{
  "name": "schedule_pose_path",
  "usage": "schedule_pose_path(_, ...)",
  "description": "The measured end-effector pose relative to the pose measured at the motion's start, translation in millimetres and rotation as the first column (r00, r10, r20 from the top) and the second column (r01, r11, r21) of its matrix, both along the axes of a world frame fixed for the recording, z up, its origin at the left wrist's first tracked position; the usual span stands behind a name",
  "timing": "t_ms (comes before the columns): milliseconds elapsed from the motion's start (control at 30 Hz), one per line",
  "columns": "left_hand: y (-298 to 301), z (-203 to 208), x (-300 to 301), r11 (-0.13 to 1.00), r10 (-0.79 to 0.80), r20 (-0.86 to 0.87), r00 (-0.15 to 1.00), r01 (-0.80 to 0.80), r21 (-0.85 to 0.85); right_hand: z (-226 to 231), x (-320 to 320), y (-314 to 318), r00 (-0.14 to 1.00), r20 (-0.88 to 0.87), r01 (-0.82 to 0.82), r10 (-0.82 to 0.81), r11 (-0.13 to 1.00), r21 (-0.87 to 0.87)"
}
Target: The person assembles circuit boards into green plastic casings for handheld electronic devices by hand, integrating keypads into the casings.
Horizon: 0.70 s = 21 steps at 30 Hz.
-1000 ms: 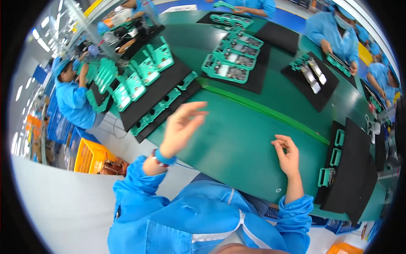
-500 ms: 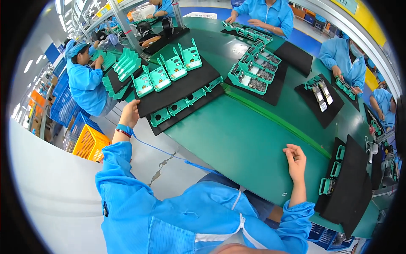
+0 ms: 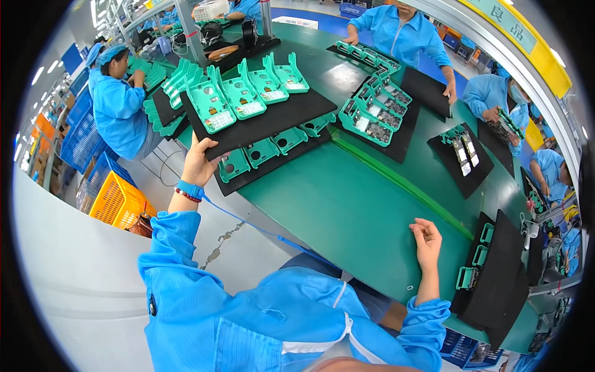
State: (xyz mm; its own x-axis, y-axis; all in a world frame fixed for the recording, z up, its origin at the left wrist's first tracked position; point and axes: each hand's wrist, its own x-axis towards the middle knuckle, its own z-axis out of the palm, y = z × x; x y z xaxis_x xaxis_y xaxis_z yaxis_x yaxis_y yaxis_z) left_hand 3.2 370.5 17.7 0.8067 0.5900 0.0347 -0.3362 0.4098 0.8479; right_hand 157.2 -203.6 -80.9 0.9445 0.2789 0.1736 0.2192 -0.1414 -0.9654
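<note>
My left hand [image 3: 199,162] is closed on the near left corner of a black board [image 3: 273,116], thumb on top. Several green plastic housings [image 3: 211,106] stand in a row on it, with small white and metallic parts inside. This board sits tilted above a second black board [image 3: 238,183], where more green housings [image 3: 260,152] show along the near edge. On the right, my right hand [image 3: 426,242] hovers over the green table [image 3: 347,198], fingers loosely curled and nothing visible in them. A blue wrist strap [image 3: 189,189] with a cord circles my left wrist.
Beyond the green divider strip [image 3: 403,183] are green trays of dark parts [image 3: 375,115] and a black board with metallic pieces [image 3: 462,155]. More black boards [image 3: 496,279] lean at right. Co-workers [image 3: 400,34] sit around the table. A yellow crate [image 3: 118,201] stands left.
The upper board's left end has risen and its housings look closer, with my left hand gripping further round its corner. My right fingers have curled more. A co-worker opposite now touches a black board.
</note>
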Motion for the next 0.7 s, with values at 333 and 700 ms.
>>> schedule_pose_path(333,-38.5,-12.1,-57.2,0.986,-0.051,0.088,0.995,0.065,-0.155,1.8,-9.5,-8.0,0.99,-0.098,0.106,-0.102,0.993,0.044)
schedule_pose_path(700,-158.9,-63.0,-47.9,0.826,-0.55,-0.248,0.798,0.564,-0.014,110.0,-100.1,-6.3,0.948,-0.295,0.045,0.12,0.867,0.497)
